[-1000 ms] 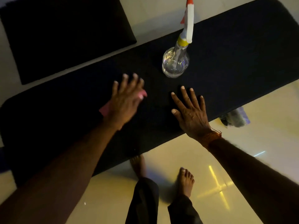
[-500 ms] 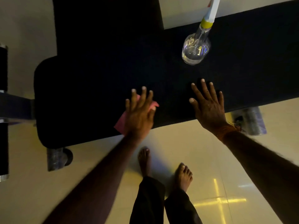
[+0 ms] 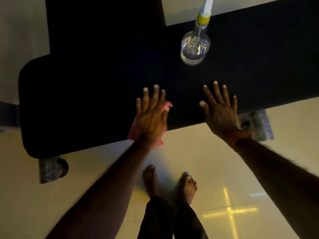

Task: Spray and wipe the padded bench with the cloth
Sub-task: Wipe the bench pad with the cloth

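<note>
The black padded bench point(image 3: 89, 100) runs across the view. My left hand point(image 3: 151, 116) lies flat with straight fingers on a pink cloth point(image 3: 133, 131), pressing it onto the bench's near edge. Part of the cloth pokes out past the edge. My right hand point(image 3: 219, 107) rests flat on the pad with spread fingers, to the right of the cloth. A clear spray bottle point(image 3: 196, 47) with a yellow collar stands upright on the bench beyond my right hand.
Another black pad point(image 3: 103, 23) lies behind the bench at the upper left. Wrapped bench feet show at the lower left point(image 3: 50, 169) and right point(image 3: 259, 125). My bare feet point(image 3: 169, 183) stand on the glossy tiled floor close to the bench.
My left hand has slid the cloth from the middle of the pad toward the near edge. The view shifted left along the bench. My right hand stays flat on the pad.
</note>
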